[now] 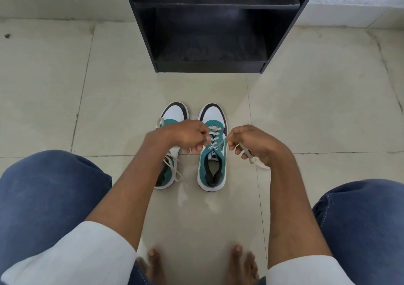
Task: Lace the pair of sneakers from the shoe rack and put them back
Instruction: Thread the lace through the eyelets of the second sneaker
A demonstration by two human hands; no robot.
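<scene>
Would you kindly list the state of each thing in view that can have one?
Right sneaker: on the floor, laced up to the top eyelets, not tied.
Left sneaker: on the floor, partly hidden, lace lying loose.
Lace: both ends held out sideways.
Left hand: closed on one lace end.
Right hand: closed on the other end.
Shoe rack: visible shelves empty.

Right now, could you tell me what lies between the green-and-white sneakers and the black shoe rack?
Only bare beige floor tile, seen in the head view.
</scene>
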